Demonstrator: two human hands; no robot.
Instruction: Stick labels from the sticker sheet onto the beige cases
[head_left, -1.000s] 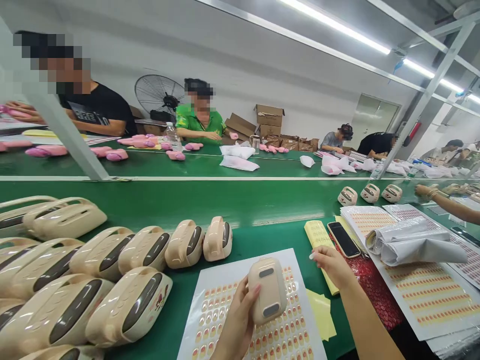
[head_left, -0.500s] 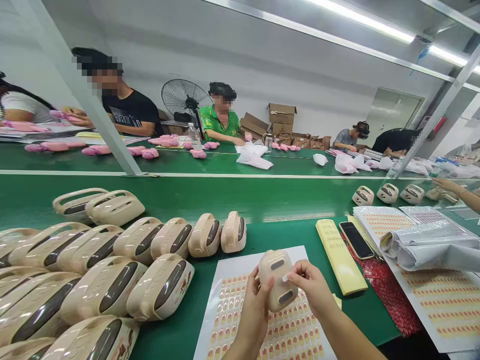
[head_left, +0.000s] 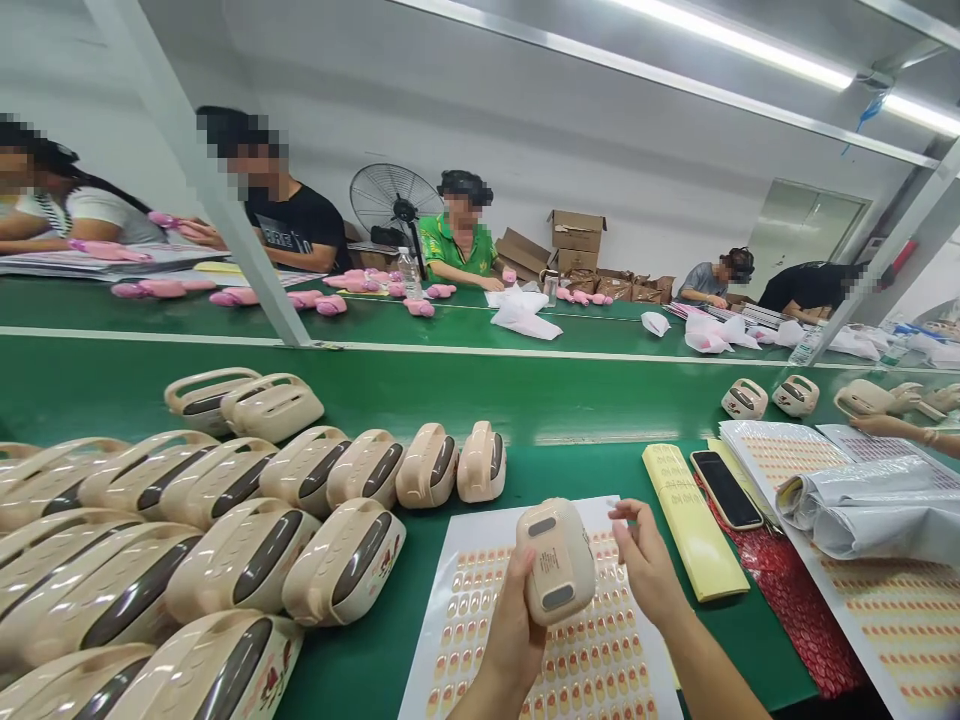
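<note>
While left fingers (head_left: 523, 572) clamp one beige device (head_left: 556, 562), right fingers (head_left: 637, 515) apart, one sticker sheet (head_left: 480, 529) beneath

Label text (head_left: 553, 560) — too small, sticker sheet (head_left: 480, 532) — cropped

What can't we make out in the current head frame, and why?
All in the head view:
- Wording of the print on the held unit: too small.
- Unit's far side: turned away.
- Sheet: partly covered by unit and left hand; near end cut off by bottom edge.
- Anything small in the right hand: its own fingers hide it.
- Leftmost units: cut off by left edge.
</note>
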